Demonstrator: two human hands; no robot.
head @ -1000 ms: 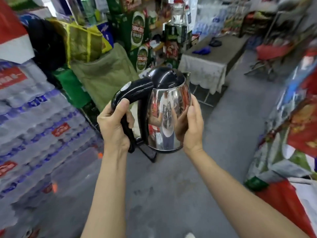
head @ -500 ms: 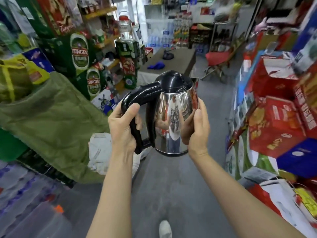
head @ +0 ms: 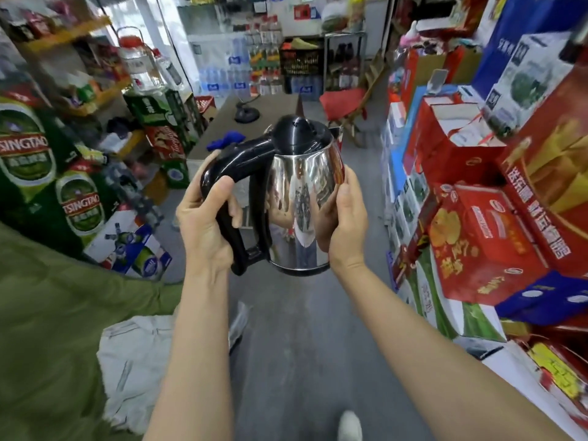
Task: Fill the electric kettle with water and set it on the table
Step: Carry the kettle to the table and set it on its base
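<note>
A steel electric kettle [head: 302, 202] with a black lid and black handle hangs in front of me, upright, lid closed. My left hand [head: 206, 224] is wrapped around the handle. Against the kettle's right side rests my right hand [head: 343, 218], supporting the body. Straight ahead behind the kettle stands a grey table [head: 270, 105], with the black kettle base [head: 246, 114] and a blue cloth [head: 224, 141] on it. Whether the kettle holds water is hidden.
A narrow grey floor aisle [head: 302, 345] runs ahead to the table. Green beer crates [head: 28, 160] and a green tarp [head: 47, 329] line the left. Red and blue boxes [head: 477, 233] are stacked on the right. A red chair [head: 343, 103] stands beside the table.
The view has turned right and moved forward along the aisle; the table is nearer and centred. Both hands keep the same grip on the kettle.
</note>
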